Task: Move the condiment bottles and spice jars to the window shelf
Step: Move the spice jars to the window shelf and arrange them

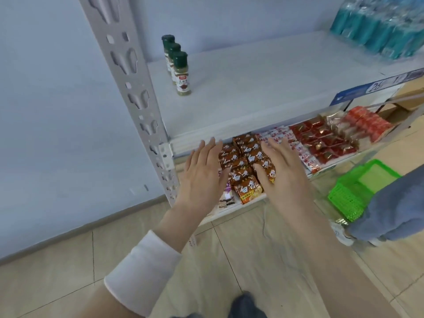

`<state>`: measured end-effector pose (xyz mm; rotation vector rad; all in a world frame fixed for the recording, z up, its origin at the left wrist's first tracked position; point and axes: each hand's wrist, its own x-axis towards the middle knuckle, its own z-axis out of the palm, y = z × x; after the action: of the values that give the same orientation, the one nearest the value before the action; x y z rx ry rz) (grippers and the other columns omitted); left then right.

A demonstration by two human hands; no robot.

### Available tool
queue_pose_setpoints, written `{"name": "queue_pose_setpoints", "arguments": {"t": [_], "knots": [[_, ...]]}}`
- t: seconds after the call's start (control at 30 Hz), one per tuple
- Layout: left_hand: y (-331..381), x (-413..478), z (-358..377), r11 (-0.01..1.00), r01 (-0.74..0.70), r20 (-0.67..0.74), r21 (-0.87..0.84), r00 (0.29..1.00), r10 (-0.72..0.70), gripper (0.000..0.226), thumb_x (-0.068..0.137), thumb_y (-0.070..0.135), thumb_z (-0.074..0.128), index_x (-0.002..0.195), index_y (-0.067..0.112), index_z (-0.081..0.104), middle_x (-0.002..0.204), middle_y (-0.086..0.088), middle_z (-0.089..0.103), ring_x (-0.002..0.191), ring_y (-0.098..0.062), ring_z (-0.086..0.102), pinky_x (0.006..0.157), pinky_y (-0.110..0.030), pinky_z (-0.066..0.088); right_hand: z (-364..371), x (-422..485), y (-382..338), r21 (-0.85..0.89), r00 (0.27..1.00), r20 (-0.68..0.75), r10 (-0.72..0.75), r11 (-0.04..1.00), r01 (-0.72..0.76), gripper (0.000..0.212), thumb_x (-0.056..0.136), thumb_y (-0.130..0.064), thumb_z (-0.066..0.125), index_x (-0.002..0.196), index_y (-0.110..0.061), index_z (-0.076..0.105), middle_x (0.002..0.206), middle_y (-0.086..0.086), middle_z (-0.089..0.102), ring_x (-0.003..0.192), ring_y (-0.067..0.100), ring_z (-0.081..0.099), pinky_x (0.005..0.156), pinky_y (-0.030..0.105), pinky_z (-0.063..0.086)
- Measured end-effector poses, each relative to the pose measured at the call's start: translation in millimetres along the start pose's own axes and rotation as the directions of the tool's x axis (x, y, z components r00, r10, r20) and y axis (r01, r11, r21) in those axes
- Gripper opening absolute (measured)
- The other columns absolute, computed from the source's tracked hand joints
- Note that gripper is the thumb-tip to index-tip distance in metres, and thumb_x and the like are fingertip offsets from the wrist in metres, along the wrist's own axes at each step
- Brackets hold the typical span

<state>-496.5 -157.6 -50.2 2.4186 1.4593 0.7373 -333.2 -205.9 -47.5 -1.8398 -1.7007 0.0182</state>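
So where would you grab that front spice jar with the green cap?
Around the narrow body of the front spice jar, just under its green cap, coming from the front or right. It stands upright, two more jars line up close behind it, and the shelf to its right lies bare.

Small grocery shop. Slotted white metal rack upright stands left of the left hand. Beneath both hands lie rows of identical instant-noodle packets. Just right of the right hand, red snack packets sit in ranks. Above the hands: a blue price strip on the shelf edge, three matching spice jars and a shrink-wrapped bottle pack. A green plastic basket sits right of the right hand.
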Motion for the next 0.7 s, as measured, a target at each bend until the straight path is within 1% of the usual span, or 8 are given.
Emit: {"name": "queue_pose_setpoints", "arguments": {"t": [0.07, 0.2, 0.3, 0.37, 0.47, 0.57, 0.63, 0.7], "knots": [[14.1, 21.2, 4.5, 0.999, 0.045, -0.056, -0.015, 0.997, -0.046, 0.055, 0.093, 0.024, 0.05, 0.143, 0.012, 0.029, 0.15, -0.007, 0.031, 0.142, -0.022, 0.021, 0.115, -0.033, 0.01, -8.8, 27.5, 21.9, 0.029, 0.999, 0.024, -0.031, 0.999, 0.031, 0.043, 0.09, -0.021, 0.058, 0.129, -0.004, 0.052, 0.14, 0.016, 0.046, 0.138, 0.035, 0.03, 0.108, 0.057, 0.031], [22.5, 60.6, 3.4, 0.981, 0.177, -0.138, -0.085, 0.973, -0.187, 0.053, 0.093, 0.023, 0.05, 0.141, 0.012, 0.031, 0.147, -0.007, 0.036, 0.138, -0.022, 0.029, 0.114, -0.041, 0.023, -9.3, 76.6, 38.2, 0.095, 0.994, 0.048, -0.095, 0.991, 0.09, 0.045, 0.092, -0.028, 0.052, 0.133, -0.01, 0.049, 0.145, 0.009, 0.041, 0.142, 0.028, 0.023, 0.114, 0.05, 0.023], [15.2, 97.9, -1.4, 0.949, 0.292, -0.229, -0.12, 0.922, -0.313, 0.054, 0.093, 0.023, 0.051, 0.141, 0.01, 0.03, 0.144, -0.009, 0.038, 0.135, -0.024, 0.034, 0.111, -0.039, 0.027, -1.8, 121.2, 39.8, 0.162, 0.985, 0.082, -0.153, 0.977, 0.139, 0.046, 0.094, -0.028, 0.05, 0.136, -0.013, 0.044, 0.149, 0.004, 0.037, 0.144, 0.021, 0.018, 0.117, 0.037, 0.013], [4.7, 122.4, -4.4, 0.915, 0.366, -0.27, -0.169, 0.876, -0.4, 0.056, 0.092, 0.025, 0.053, 0.14, 0.009, 0.029, 0.143, -0.011, 0.039, 0.133, -0.025, 0.035, 0.109, -0.039, 0.028, 3.3, 152.7, 34.7, 0.209, 0.98, 0.086, -0.182, 0.965, 0.161, 0.046, 0.094, -0.028, 0.05, 0.137, -0.014, 0.043, 0.149, 0.002, 0.037, 0.144, 0.02, 0.018, 0.116, 0.035, 0.015], [-18.3, 159.9, -5.8, 0.842, 0.476, -0.255, -0.255, 0.806, -0.534, 0.063, 0.092, 0.029, 0.053, 0.143, 0.009, 0.023, 0.147, -0.01, 0.033, 0.135, -0.025, 0.032, 0.11, -0.038, 0.027, 14.4, 197.0, 20.4, 0.249, 0.966, 0.089, -0.243, 0.944, 0.215, 0.045, 0.095, -0.028, 0.05, 0.137, -0.014, 0.043, 0.148, 0.001, 0.039, 0.144, 0.018, 0.019, 0.114, 0.034, 0.019], [-41.3, 193.3, -7.7, 0.735, 0.584, -0.2, -0.345, 0.719, -0.665, 0.069, 0.09, 0.033, 0.055, 0.145, 0.012, 0.019, 0.149, -0.008, 0.03, 0.134, -0.026, 0.033, 0.11, -0.041, 0.03, 29.6, 230.6, 7.6, 0.29, 0.949, 0.132, -0.285, 0.927, 0.239, 0.044, 0.095, -0.029, 0.049, 0.137, -0.017, 0.042, 0.148, -0.002, 0.039, 0.143, 0.014, 0.019, 0.112, 0.026, 0.017], [-51.5, 206.0, -6.5, 0.706, 0.597, -0.203, -0.382, 0.691, -0.694, 0.07, 0.089, 0.032, 0.058, 0.144, 0.012, 0.02, 0.148, -0.009, 0.031, 0.133, -0.027, 0.034, 0.109, -0.042, 0.031, 40.3, 246.5, 3.9, 0.31, 0.935, 0.177, -0.306, 0.919, 0.242, 0.044, 0.095, -0.029, 0.049, 0.138, -0.016, 0.042, 0.147, -0.002, 0.04, 0.143, 0.014, 0.02, 0.111, 0.023, 0.017], [-58.7, 214.3, -3.2, 0.71, 0.591, -0.227, -0.382, 0.685, -0.692, 0.07, 0.088, 0.03, 0.06, 0.143, 0.01, 0.022, 0.146, -0.011, 0.034, 0.133, -0.027, 0.035, 0.109, -0.041, 0.03, 51.0, 261.1, 2.4, 0.337, 0.927, 0.203, -0.316, 0.911, 0.236, 0.044, 0.095, -0.027, 0.049, 0.137, -0.015, 0.043, 0.146, -0.002, 0.041, 0.142, 0.014, 0.022, 0.11, 0.022, 0.017]]}}
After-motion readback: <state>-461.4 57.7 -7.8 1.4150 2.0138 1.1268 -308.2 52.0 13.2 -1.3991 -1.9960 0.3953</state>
